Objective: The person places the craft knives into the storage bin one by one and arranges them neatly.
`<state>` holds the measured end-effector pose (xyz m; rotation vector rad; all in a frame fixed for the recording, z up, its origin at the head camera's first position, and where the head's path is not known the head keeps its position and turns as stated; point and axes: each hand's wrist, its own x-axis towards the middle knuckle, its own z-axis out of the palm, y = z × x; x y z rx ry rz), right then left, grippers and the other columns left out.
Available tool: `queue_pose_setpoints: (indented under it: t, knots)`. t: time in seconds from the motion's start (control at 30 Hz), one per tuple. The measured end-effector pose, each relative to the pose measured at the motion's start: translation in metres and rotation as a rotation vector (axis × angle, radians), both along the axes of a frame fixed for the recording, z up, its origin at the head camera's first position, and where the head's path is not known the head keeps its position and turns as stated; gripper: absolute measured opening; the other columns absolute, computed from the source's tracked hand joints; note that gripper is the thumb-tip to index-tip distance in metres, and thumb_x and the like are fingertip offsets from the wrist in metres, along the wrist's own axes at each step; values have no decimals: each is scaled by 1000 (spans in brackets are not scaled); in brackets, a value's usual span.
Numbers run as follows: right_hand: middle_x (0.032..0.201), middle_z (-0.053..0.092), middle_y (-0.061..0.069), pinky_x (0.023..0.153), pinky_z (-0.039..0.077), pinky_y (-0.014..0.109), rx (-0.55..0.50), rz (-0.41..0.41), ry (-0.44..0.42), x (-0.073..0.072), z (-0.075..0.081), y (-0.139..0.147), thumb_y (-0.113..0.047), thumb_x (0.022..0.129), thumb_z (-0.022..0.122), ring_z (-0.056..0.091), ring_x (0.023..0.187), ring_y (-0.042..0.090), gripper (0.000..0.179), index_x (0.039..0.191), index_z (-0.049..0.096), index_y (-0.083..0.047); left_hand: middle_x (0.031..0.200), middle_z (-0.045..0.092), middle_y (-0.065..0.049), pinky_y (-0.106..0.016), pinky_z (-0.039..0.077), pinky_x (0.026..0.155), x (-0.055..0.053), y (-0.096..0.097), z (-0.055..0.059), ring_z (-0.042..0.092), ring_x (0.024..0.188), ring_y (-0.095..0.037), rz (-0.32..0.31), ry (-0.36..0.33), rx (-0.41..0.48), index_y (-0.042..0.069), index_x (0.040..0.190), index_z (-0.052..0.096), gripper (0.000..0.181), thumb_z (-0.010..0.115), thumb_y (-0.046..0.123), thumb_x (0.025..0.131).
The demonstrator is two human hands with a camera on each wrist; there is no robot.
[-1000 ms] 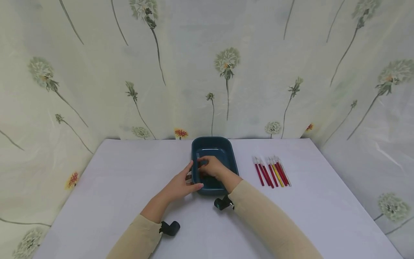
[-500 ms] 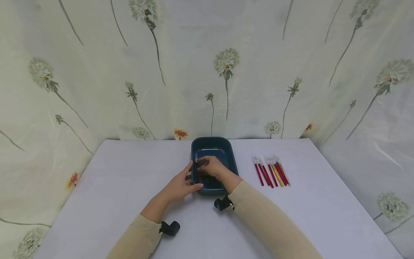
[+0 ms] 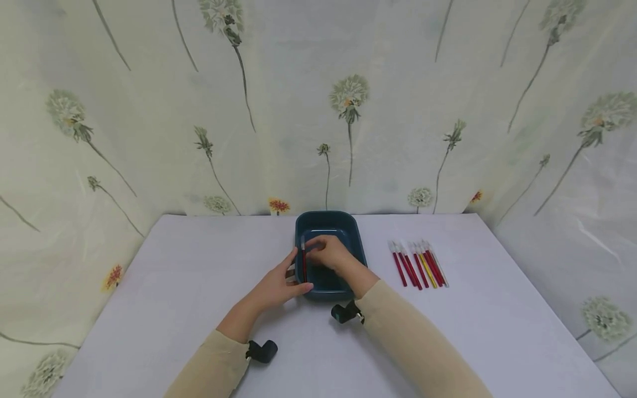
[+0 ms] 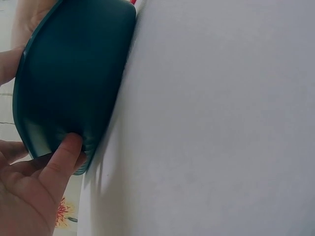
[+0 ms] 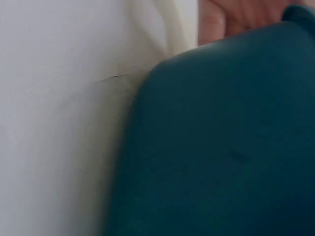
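A dark blue-green tray (image 3: 350, 224) stands on the white table. My left hand (image 3: 273, 284) holds it at the near left corner, thumb at the rim. In the left wrist view, left fingers (image 4: 61, 160) press against the tray's outer wall (image 4: 74, 73). Inside, along the left wall, lies a slim red-handled paintbrush (image 3: 304, 265) with a pale tip pointing away. Over the tray my right hand (image 3: 328, 257) reaches in, its fingertips just right of the brush. The right wrist view is mostly filled by the tray's outer wall (image 5: 211, 137), which hides the right fingers.
Several red-handled brushes (image 3: 408, 268), a yellow one (image 3: 428, 271) and a pale one lie side by side on the table (image 3: 497, 331), right of the tray. Behind the table hangs a dandelion-patterned cloth (image 3: 283, 110).
The red-handled brush has settled along the tray's left wall. My right hand has since lifted slightly away from it. The left hand stays in place.
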<state>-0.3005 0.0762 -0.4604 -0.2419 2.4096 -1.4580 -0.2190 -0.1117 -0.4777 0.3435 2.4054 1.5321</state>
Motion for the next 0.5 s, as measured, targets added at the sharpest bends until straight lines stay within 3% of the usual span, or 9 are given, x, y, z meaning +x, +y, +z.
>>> queue_pose_setpoints:
  t: [0.5]
  knots:
    - [110, 66, 13, 92, 56, 42, -9, 36, 38, 10, 31, 24, -16, 97, 68, 68, 104, 35, 35, 129, 64, -4, 164, 24, -13, -47, 47, 104, 1, 2, 3, 48, 136, -35, 26, -20, -11, 22, 163, 11, 99, 77, 36, 90]
